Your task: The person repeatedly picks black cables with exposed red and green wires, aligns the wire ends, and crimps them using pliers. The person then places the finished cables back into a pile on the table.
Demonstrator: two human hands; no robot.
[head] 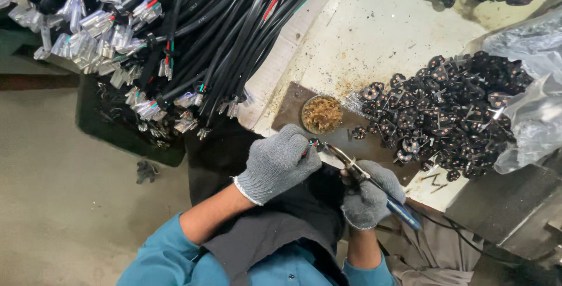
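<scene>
Low in the frame's centre, the gloved left hand [280, 162] pinches coloured wire ends [309, 145]; just right, the gloved right hand [370, 197] is closed round blue-handled pliers [364, 179], their tips at those wires. Beyond sits a small round tin [321, 114]; black plug parts [451, 110] heap at right; a black cable bundle [193, 34] fills the upper left.

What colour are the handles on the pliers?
Blue handles on the metal pliers, seen in the head view.

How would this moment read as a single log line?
left hand: pinches wire ends | right hand: grips pliers at the wires | nearby: round dish, black plug pile, cable bundle
</scene>
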